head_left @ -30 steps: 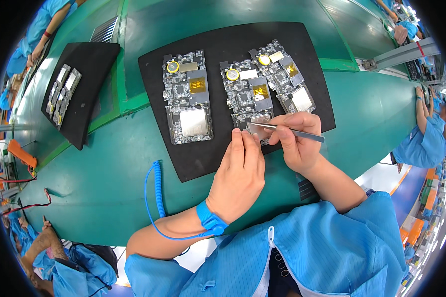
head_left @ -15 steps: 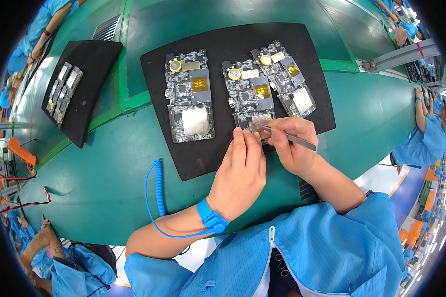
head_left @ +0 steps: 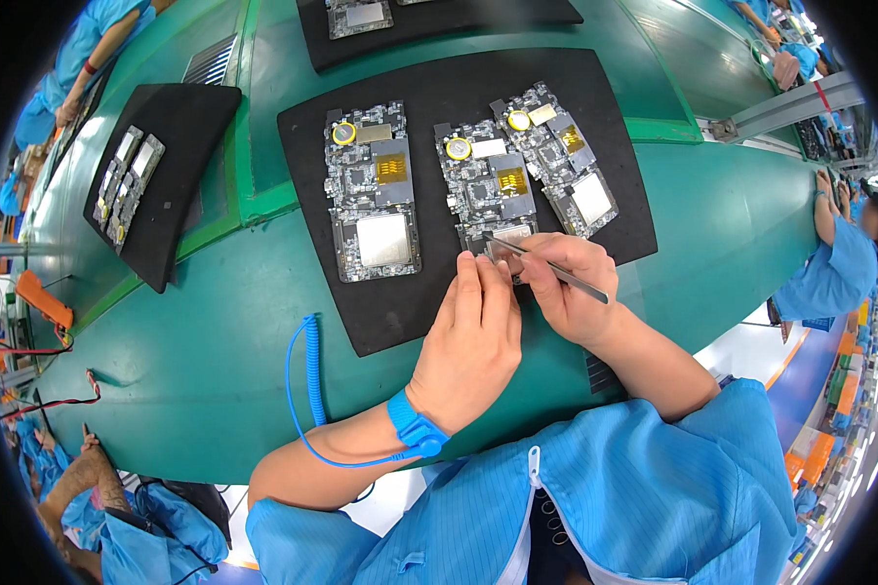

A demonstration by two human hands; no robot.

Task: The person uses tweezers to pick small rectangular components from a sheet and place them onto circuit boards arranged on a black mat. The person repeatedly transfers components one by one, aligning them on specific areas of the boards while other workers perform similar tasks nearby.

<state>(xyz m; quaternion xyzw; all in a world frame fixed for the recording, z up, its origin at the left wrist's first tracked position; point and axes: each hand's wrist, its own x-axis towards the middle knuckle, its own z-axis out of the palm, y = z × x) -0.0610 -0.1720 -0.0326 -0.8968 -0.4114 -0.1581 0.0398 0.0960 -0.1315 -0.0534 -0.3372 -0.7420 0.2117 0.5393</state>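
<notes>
My right hand (head_left: 574,292) is closed round metal tweezers (head_left: 578,282), their tips pointing left over the lower end of the middle circuit board (head_left: 488,185). My left hand (head_left: 470,336), wearing a blue wrist strap (head_left: 415,425), has its fingers together with the fingertips at that board's near end. My fingers cover this end, and the left thumb is hidden. The board carries a yellow-rimmed coin cell and a gold patch. Similar boards lie on either side, a left board (head_left: 378,190) and a tilted right board (head_left: 561,161), all on a black mat (head_left: 380,317).
Farther off, another black mat (head_left: 478,24) bears circuit boards. A third dark mat (head_left: 180,146) with boards is at the left. A coiled blue cord (head_left: 313,375) runs to my wrist strap. An orange tool (head_left: 44,298) lies far left. People in blue work around the green bench (head_left: 215,390).
A black mat with circuit boards has come into view at the far side. My right hand and the tweezers have shifted slightly left; my left hand stays nearly still.
</notes>
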